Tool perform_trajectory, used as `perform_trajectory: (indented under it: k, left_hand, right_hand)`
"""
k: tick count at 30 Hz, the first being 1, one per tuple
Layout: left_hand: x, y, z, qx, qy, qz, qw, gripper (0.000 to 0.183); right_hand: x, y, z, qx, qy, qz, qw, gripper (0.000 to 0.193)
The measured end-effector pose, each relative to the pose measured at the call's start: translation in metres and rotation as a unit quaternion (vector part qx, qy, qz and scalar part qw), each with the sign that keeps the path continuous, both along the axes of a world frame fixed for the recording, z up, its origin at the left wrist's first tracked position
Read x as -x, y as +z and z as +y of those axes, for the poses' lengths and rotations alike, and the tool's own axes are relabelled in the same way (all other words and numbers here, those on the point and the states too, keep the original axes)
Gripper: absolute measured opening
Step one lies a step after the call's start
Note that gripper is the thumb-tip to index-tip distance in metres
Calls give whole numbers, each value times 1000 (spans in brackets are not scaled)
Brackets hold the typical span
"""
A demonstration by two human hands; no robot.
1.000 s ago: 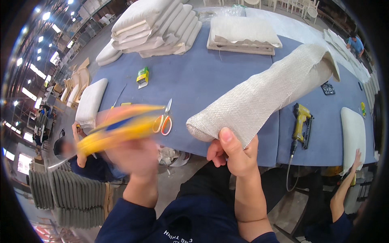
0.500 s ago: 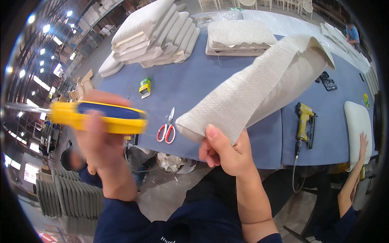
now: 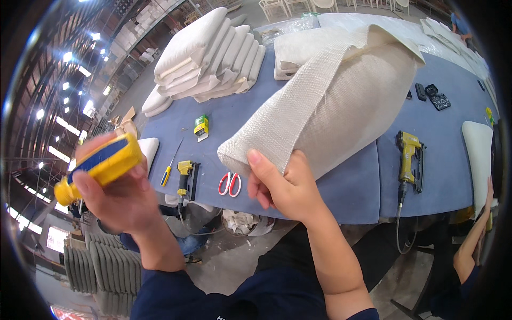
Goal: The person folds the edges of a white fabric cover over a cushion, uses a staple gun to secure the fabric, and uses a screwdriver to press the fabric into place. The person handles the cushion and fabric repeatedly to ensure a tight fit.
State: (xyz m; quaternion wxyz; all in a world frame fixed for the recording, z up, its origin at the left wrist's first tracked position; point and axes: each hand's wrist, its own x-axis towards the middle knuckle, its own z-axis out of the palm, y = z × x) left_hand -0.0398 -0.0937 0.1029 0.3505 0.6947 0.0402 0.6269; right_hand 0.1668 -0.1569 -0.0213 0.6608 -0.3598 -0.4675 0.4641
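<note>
One cream fabric-covered cushion [image 3: 357, 106], held aslant over the blue table [image 3: 349, 194], its far end toward 1 o'clock and near corner toward 8; coarse woven flap folded along the side facing 10. Right hand [image 3: 285, 184] at that near corner: thumb pressed on the flap, other fingers curled underneath, pinching it. Left hand [image 3: 114, 197] well apart, at 8 o'clock of the cushion, fingers wrapped around a yellow-and-blue handle [image 3: 109, 161]; slight blur, shaft not made out. Just beside the right hand, at its 9, scissors [image 3: 230, 184] with red-and-white loops, blades hidden behind the cushion. Farther out at 8 o'clock of the cushion, a yellow nail gun [image 3: 185, 173] on a hose, then a slim screwdriver [image 3: 166, 175]. Small green-and-yellow box [image 3: 201, 127] at 9. Tall pile of pale cushions [image 3: 213, 58] at 10; a lower pile [image 3: 298, 45] at 12, partly covered. Second nail gun [image 3: 409, 154] at 4, black items [image 3: 440, 101] at 3. Beyond, another pale cushion [image 3: 476, 154] with a co-worker's hand [image 3: 489, 197] against it. Floor level, 7 o'clock: container of pale scraps [image 3: 240, 221].
</note>
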Motion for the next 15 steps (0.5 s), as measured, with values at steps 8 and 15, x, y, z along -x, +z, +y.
perform_trajectory:
  k: [8, 15]
  left_hand:
    - [-1, -8, 12, -4, 126, -1, 992, 35]
    - [-16, -9, 40, 137, 126, 318, 930, 38]
  right_hand:
    - [2, -5, 1, -3, -2, -8, 1000, 65]
    - [3, -5, 1, -10, -14, -23, 1000, 66]
